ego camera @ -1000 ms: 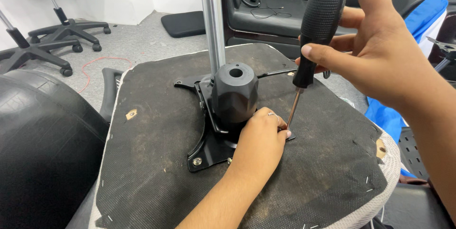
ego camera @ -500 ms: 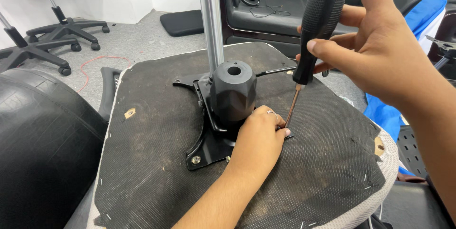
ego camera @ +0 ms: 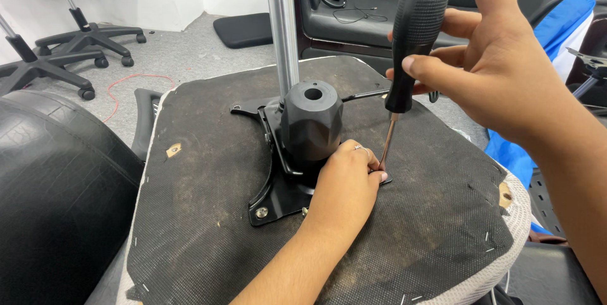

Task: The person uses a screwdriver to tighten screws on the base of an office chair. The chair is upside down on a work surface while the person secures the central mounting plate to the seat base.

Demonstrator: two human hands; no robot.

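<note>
An upturned chair seat [ego camera: 208,216] covered in dark fabric lies in front of me. A black metal mounting plate [ego camera: 275,201] with a black plastic housing [ego camera: 312,122] is fixed to its underside. My right hand [ego camera: 499,71] grips the black handle of a screwdriver [ego camera: 414,33] held nearly upright, its tip down at the plate's right corner. My left hand [ego camera: 346,188] rests on the plate beside the housing, fingertips pinched at the screwdriver tip. Whatever sits under the tip is hidden by the fingers.
A chrome gas-lift column [ego camera: 282,33] rises behind the housing. A black leather chair back [ego camera: 57,197] lies at the left. Wheeled chair bases [ego camera: 76,46] and a red cable [ego camera: 133,87] are on the grey floor. A dark sofa [ego camera: 354,14] and blue cloth [ego camera: 556,33] are behind.
The screwdriver's tip has stayed at the same corner of the plate while my right hand shifted its grip slightly on the handle. My left hand has stayed in place.
</note>
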